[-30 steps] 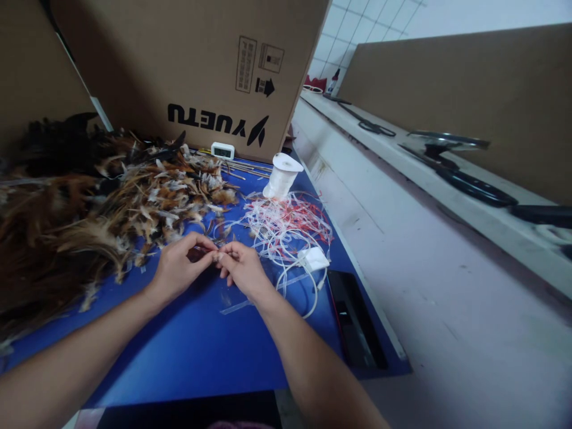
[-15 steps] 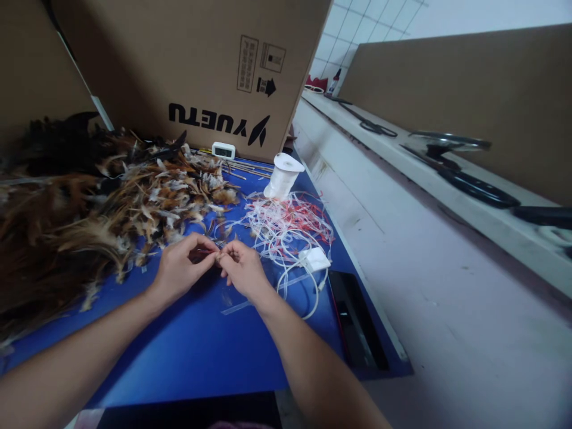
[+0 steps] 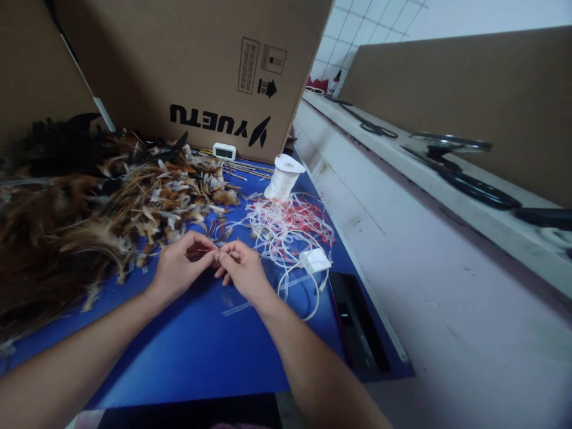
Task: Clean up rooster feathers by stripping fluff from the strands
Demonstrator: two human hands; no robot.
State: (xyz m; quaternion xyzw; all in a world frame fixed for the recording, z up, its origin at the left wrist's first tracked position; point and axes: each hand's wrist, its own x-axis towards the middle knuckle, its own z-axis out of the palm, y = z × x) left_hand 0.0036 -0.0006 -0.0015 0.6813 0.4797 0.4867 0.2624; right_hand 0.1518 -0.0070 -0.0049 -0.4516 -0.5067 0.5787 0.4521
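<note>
My left hand (image 3: 181,265) is closed in a pinch over the blue table. A thin red strip (image 3: 204,251) shows between its thumb and forefinger. Against those fingertips my right hand (image 3: 243,271) also pinches, its other fingers curled; what lies between its own fingertips is too small to make out. Just beyond the hands a few small dark feathers (image 3: 221,229) lie on the table. To the left spreads a large pile of brown, white and black feathers (image 3: 147,202). A tangle of white and red strips (image 3: 290,223) lies beyond my right hand.
A white spool (image 3: 285,179) stands behind the tangle. A white cable (image 3: 318,298) with a white adapter (image 3: 315,260) and a black phone-like slab (image 3: 360,322) lie at the right. A cardboard box (image 3: 201,65), small digital clock (image 3: 224,152) and thin sticks (image 3: 250,168) are at the back.
Both hands stay pinched together in nearly the same place. The right hand's lower fingers have shifted slightly left. The rest looks the same.
</note>
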